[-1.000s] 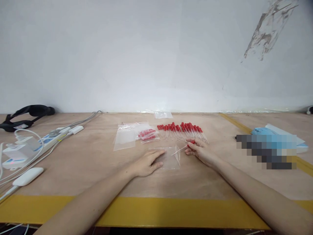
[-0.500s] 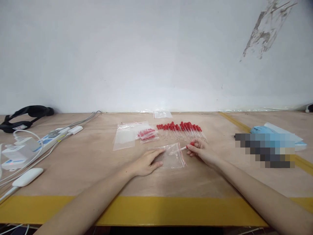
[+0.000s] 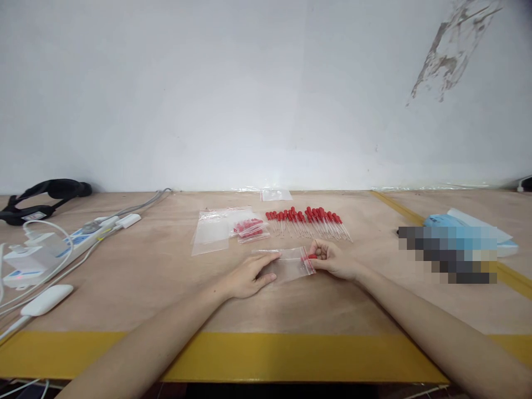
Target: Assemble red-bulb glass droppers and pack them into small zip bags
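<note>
A clear zip-lock bag (image 3: 288,270) lies flat on the table, its red-lined mouth to the right. My left hand (image 3: 248,277) rests over the bag's left end, thumb and fingers spread. With its fingertips closed, my right hand (image 3: 330,259) is at the mouth, holding a dropper (image 3: 310,257) by its red bulb. The thin clear stem points left into the bag and is hard to make out. Behind the hands, several red-bulbed droppers (image 3: 322,213) lie in a row, stems toward me. Left of them are small bags with red bulbs inside (image 3: 251,228).
Flat clear bags (image 3: 210,235) lie left of the filled ones, and another bag (image 3: 276,195) is by the wall. A power strip (image 3: 75,244) with white chargers and cables occupies the left side. At right are a light-blue packet (image 3: 446,221) and a blurred-out item. Yellow tape (image 3: 249,357) edges the table.
My right hand has moved left with the dropper, whose stem has gone into the bag up to about the bulb. My left hand stays in place.
</note>
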`<state>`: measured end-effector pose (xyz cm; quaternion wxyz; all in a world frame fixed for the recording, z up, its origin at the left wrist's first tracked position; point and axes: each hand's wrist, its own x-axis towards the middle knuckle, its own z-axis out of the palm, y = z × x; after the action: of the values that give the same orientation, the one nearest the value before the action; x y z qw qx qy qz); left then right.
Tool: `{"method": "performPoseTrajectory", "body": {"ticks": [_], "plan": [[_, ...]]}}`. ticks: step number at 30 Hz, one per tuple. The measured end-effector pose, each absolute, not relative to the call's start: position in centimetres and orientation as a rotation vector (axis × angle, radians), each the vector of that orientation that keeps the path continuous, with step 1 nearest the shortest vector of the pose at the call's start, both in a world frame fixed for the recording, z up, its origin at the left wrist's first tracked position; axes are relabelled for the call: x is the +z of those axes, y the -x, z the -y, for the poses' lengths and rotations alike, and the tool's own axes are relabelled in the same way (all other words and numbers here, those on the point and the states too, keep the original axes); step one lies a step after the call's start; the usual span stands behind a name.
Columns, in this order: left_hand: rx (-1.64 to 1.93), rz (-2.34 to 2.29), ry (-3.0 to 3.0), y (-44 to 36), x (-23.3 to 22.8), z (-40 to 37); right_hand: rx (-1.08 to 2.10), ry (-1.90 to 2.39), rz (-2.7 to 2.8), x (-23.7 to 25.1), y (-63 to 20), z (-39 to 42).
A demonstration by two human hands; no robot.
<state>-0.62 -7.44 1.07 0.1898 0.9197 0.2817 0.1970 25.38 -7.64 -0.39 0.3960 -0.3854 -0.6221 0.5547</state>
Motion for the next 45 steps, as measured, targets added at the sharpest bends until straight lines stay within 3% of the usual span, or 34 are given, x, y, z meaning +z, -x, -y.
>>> {"method": "performPoseTrajectory", "body": {"ticks": [7, 13, 19, 26, 29, 36, 45], "plan": [[0.599, -0.812, -2.527, 1.3, 1.3, 6.6, 1.264, 1.13, 1.532, -0.2, -26.2, 6.9], [0.548, -0.825, -2.533, 1.4, 1.3, 6.5, 1.154, 1.08, 1.903, 0.5, -25.9, 7.3], [0.535, -0.8, -2.522, 1.4, 1.3, 6.6, 1.245, 1.286, 1.834, 1.4, -28.3, 6.8], [0.536, -0.772, -2.512, 1.5, 1.2, 6.5, 0.474, 1.651, 1.757, 2.2, -27.9, 1.9], [0.536, -0.791, -2.514, 1.5, 1.1, 6.5, 0.318, 1.723, 1.735, 2.2, -25.5, -1.1], [0.543, -0.783, -2.501, 1.6, 1.1, 6.5, 0.244, 1.906, 1.538, 1.3, -21.1, -5.3], [0.54, -0.772, -2.509, 1.6, 1.1, 6.5, 0.343, 1.909, 1.54, 3.2, -22.4, -4.1]]}}
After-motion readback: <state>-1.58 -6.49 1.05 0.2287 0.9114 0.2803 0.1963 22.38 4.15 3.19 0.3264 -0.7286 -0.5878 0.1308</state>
